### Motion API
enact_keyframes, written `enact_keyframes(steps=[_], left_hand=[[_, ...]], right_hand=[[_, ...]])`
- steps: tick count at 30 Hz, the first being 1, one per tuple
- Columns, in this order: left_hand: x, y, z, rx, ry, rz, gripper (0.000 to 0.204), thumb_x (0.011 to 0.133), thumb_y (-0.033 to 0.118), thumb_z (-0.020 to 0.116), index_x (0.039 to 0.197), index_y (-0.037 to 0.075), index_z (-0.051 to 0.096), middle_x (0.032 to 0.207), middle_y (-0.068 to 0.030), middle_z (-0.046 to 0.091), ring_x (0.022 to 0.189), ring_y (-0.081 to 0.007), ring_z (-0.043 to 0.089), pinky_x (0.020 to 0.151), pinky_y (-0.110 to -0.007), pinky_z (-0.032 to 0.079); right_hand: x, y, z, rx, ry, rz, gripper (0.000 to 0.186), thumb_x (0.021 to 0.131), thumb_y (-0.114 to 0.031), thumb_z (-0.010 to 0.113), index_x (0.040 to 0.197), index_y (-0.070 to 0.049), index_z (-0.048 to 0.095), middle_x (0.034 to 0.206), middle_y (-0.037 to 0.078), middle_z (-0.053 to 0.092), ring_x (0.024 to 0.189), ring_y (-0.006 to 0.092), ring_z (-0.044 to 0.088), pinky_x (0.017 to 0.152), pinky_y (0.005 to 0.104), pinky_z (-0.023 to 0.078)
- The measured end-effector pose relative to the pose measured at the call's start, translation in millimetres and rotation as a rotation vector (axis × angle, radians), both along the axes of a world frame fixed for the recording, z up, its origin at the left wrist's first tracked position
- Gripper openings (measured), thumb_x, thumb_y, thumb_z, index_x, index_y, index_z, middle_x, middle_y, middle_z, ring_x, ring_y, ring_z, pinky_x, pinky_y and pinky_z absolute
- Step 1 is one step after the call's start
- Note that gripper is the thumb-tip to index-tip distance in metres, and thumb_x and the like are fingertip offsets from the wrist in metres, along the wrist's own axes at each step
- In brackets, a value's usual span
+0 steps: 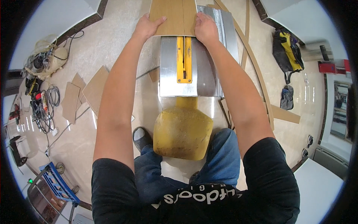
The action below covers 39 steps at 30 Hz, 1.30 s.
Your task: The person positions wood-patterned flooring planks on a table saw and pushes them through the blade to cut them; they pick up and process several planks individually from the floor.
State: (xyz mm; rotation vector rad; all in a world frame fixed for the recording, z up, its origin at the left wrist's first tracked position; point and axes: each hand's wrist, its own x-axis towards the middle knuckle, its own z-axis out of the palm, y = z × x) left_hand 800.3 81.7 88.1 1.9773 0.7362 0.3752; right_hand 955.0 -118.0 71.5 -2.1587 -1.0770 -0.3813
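A wood-coloured board lies over the far part of a metal saw table and runs out of the top of the view. My left hand grips its left edge, thumb on top and fingers mostly hidden. At the right edge, my right hand is closed on the same board near its near corner. A thin dark line runs lengthwise through the board, roughly above the slot of the yellow insert. No blade can be made out. Below the table's near edge is a worn yellow panel, between my legs.
Brown board offcuts lie on the floor at left, near tangled cables and tools. Long strips stretch along the right side. Farther right are a black and yellow bag and a dark pouch. A blue cart stands lower left.
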Motion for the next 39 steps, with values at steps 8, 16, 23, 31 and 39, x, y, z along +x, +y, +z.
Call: enact_keyframes(steps=[8,16,23,31,39], left_hand=[[2.2,3.0,-2.2,0.028,0.029,0.005,0.073,0.089,0.045,0.078,0.133,-0.009,0.057,0.116,-0.0209,0.072,0.102,-0.0251,0.072,0.090,-0.034,0.056],[-3.7,6.2,-4.8,0.006,0.025,-0.010,0.072,0.090,0.046,0.077,0.134,-0.008,0.058,0.116,-0.0205,0.072,0.103,-0.0249,0.072,0.091,-0.035,0.056],[-1.7,0.1,-4.3,0.030,0.055,-0.002,0.073,0.090,0.047,0.078,0.134,-0.008,0.057,0.115,-0.0199,0.073,0.101,-0.0245,0.072,0.090,-0.034,0.057],[-2.7,12.5,-16.5,0.048,-0.009,-0.018,0.072,0.091,0.046,0.077,0.134,-0.008,0.057,0.115,-0.0201,0.073,0.101,-0.0238,0.072,0.089,-0.034,0.057],[-5.8,1.1,-8.5,-0.019,-0.014,-0.006,0.070,0.086,0.047,0.079,0.128,-0.007,0.061,0.117,-0.0217,0.072,0.105,-0.0288,0.071,0.093,-0.037,0.055]], right_hand=[[0.1,-0.5,-2.1,-0.036,0.067,-0.006,0.035,0.099,-0.019,0.048,0.124,-0.003,0.067,0.136,0.016,0.064,0.130,0.0358,0.054,0.113,0.0423,0.042],[-8.7,3.2,3.7,-0.078,0.025,-0.020,0.030,0.096,-0.018,0.050,0.115,-0.003,0.068,0.127,0.016,0.067,0.122,0.0360,0.058,0.108,0.0428,0.045],[-2.2,-2.4,-0.8,-0.096,0.008,-0.016,0.030,0.100,-0.017,0.047,0.119,-0.003,0.066,0.124,0.018,0.068,0.121,0.0372,0.059,0.105,0.0450,0.047],[-6.5,1.4,-1.8,-0.090,-0.012,-0.017,0.034,0.099,-0.018,0.047,0.123,-0.002,0.065,0.128,0.018,0.067,0.123,0.0360,0.059,0.107,0.0430,0.046],[-10.1,-3.4,0.7,-0.100,-0.007,-0.025,0.036,0.100,-0.019,0.047,0.125,-0.001,0.064,0.131,0.019,0.065,0.126,0.0364,0.057,0.110,0.0424,0.044]])
